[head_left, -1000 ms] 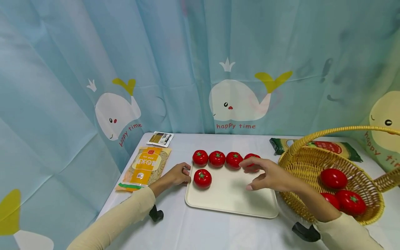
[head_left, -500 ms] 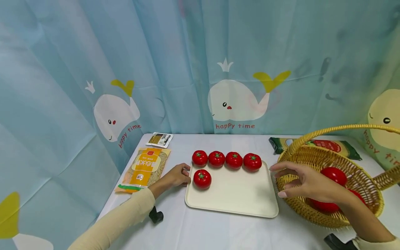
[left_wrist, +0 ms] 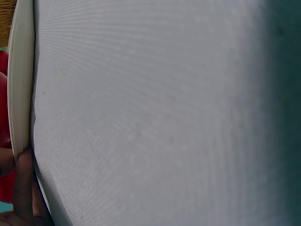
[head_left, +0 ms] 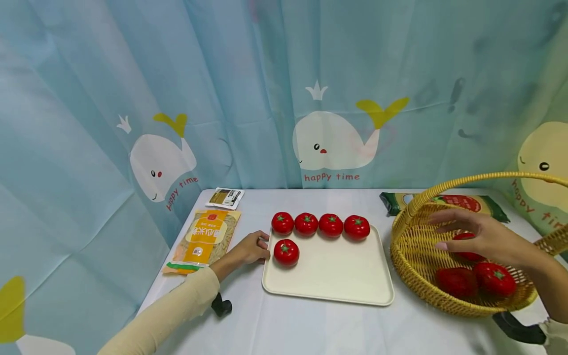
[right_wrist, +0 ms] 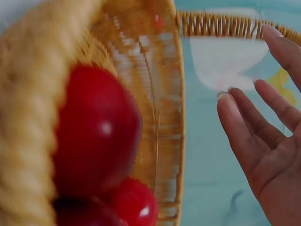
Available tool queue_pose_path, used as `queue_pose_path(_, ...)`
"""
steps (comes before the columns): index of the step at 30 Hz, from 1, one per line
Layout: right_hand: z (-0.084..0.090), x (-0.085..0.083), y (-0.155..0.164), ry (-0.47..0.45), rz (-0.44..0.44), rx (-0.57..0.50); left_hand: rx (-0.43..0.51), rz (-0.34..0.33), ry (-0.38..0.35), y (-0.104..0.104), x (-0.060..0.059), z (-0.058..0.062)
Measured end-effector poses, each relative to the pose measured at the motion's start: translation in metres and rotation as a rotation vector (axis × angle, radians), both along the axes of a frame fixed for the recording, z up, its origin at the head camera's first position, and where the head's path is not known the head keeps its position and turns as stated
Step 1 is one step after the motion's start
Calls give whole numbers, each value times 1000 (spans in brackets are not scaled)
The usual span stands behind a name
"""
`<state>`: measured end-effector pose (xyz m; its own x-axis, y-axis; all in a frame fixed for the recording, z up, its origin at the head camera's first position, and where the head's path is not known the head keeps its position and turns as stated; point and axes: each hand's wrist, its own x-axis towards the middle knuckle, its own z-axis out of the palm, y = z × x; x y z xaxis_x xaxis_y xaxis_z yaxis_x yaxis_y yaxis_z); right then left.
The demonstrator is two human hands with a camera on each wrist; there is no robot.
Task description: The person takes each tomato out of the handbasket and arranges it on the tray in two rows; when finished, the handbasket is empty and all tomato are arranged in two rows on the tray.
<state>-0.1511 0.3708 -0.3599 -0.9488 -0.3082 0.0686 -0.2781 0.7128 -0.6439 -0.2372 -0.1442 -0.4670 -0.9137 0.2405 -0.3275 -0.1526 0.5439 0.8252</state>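
My left hand (head_left: 252, 248) pinches the left rim of a cream rectangular tray (head_left: 337, 283); in the left wrist view its fingers (left_wrist: 22, 183) sit on both sides of the tray's edge (left_wrist: 21, 84). Along the tray's far side runs a row of red tomatoes (head_left: 331, 225), with one more tomato (head_left: 286, 253) in front at the left. My right hand (head_left: 488, 239) is over the wicker basket (head_left: 410, 261), fingers spread and holding nothing. Beneath it lie a few tomatoes (head_left: 494, 279), one partly covered by the hand. The right wrist view shows these tomatoes (right_wrist: 96, 132) blurred.
An orange-labelled food packet (head_left: 205, 239) and a small sachet (head_left: 225, 198) lie left of the tray. Behind the basket is a green packet (head_left: 497, 209), partly hidden. The basket's tall handle (head_left: 479, 178) arches up close to my right hand. A whale-print curtain (head_left: 248, 98) hangs behind the table.
My right hand has moved right, from above the tray to above the basket, uncovering the tomato at the right of the row. My left hand has stayed at the tray's rim.
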Motion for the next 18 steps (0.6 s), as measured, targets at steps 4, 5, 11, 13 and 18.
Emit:
queue_pose_path(4, -1, -10, 18, -25, -24, 39, -5, -1, 10, 0, -1, 0)
queue_pose_path(5, -1, -12, 22, -33, -28, 49, -7, -1, 12, 0, -1, 0)
queue_pose_path(11, -4, -21, 40, -122, -51, 113, -13, 0, 16, 0, 0, 0)
queue_pose_path(13, -6, -22, 45, -166, -51, 121, -7, -1, 16, 0, 0, 0)
queue_pose_path(18, -11, -23, 55, -243, -32, 127, 6, -1, 17, 0, -1, -2)
